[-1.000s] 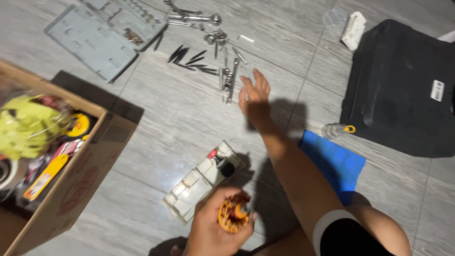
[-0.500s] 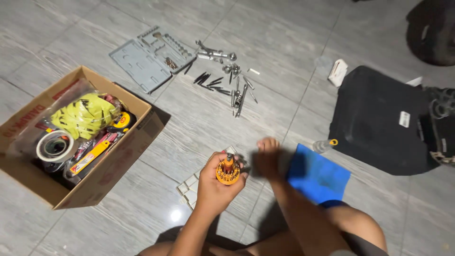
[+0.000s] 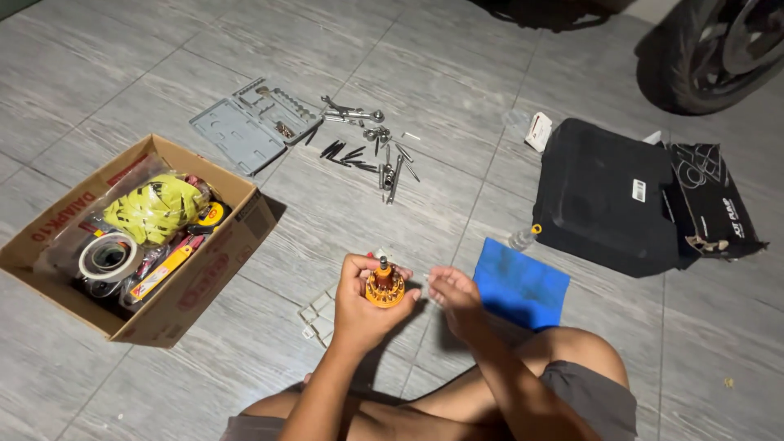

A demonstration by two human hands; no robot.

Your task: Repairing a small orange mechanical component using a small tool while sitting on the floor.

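View from above of a person sitting cross-legged on a grey tiled floor (image 3: 163, 49). At far left an open cardboard box (image 3: 204, 286) holds a bundle of yellow strap (image 3: 155, 208), a roll of tape (image 3: 108, 257) and other small tools. Beyond it, higher in the view, an open grey plastic tool case (image 3: 237, 135) lies flat, and just to its right a scatter of metal sockets and bits (image 3: 371, 151) is spread on the tiles.

In the centre, close to the person's knees, the left hand (image 3: 359, 306) is wrapped around a round orange bit holder (image 3: 385, 287) with a short shaft standing up from its top; fingers and thumb close around its sides, holding it upright above the floor. Under that hand a small clear plastic compartment tray (image 3: 320, 314) lies on the tiles. Just to the right, the right hand (image 3: 453, 296) hovers near the holder, fingertips drawn together; whether it pinches something small cannot be told.

Right of the hands a blue cloth (image 3: 519, 284) lies flat. Beyond it sits a black hard case (image 3: 608, 196), with a small clear bottle (image 3: 523, 238) at its near left corner, a white carton (image 3: 538, 131) above it, and a black printed box (image 3: 714, 204) at its right. A dark tyre (image 3: 702, 57) shows at top right.
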